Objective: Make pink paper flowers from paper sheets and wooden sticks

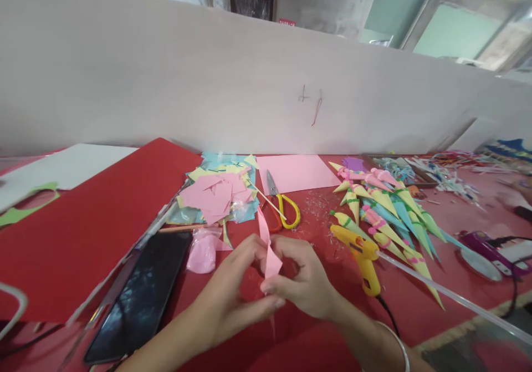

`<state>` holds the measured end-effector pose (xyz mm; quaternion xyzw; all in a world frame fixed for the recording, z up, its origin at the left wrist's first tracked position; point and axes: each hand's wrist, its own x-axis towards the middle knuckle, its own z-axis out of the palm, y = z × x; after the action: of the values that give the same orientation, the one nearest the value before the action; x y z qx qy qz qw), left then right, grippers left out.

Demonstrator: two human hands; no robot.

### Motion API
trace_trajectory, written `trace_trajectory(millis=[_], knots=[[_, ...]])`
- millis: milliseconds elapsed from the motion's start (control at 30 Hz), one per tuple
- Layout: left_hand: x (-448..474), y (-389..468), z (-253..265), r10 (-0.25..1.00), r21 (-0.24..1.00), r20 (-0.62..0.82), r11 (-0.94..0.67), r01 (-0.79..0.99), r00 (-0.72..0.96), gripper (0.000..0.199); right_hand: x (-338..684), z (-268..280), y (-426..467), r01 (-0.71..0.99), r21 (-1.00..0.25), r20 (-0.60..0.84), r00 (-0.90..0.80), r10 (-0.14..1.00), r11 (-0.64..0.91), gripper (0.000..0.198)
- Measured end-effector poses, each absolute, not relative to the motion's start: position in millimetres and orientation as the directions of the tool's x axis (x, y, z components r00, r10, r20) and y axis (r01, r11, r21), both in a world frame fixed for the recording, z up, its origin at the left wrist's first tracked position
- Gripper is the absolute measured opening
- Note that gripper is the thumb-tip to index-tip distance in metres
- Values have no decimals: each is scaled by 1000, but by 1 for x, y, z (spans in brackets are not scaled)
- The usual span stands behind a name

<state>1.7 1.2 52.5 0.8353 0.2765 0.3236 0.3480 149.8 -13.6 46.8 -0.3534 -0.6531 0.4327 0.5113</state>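
A strip of pink paper (272,262) is held upright between my two hands, curled along its length. My left hand (239,289) has its fingers closed on the strip from the left. From the other side, my right hand (305,272) pinches it between thumb and fingers. Just beyond the hands lie scissors (291,211) with yellow handles, a thin stick (270,201) across them. Left of the scissors is a heap of cut pink paper pieces (214,194) over yellow and blue ones. A clear bag with pink material (202,254) sits near my left hand.
At right, a yellow glue gun (359,253) with a long clear glue stick (453,294) lies by a pile of pastel paper cones (386,205). A black phone (141,294) and red sheet (100,217) are at left. A pink sheet (297,169) lies before a white partition (233,83).
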Motion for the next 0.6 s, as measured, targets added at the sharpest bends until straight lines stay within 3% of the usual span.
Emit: trace_trajectory(millis=[133,400,500,600], knots=[[-3,4,52,654,803,334,-575,159,679,13,150,46,-14,-75,-937,350,-235,907,342,28],[-7,9,55,649,744,363,-633,211,669,12,151,48,-15,-75,-950,313,-246,917,304,25],[-8,8,59,683,717,362,-639,279,635,9,150,48,-15,30,-944,313,-240,919,329,14],[-15,7,63,746,746,329,-581,326,579,17,154,46,-12,250,-904,327,-118,938,347,14]])
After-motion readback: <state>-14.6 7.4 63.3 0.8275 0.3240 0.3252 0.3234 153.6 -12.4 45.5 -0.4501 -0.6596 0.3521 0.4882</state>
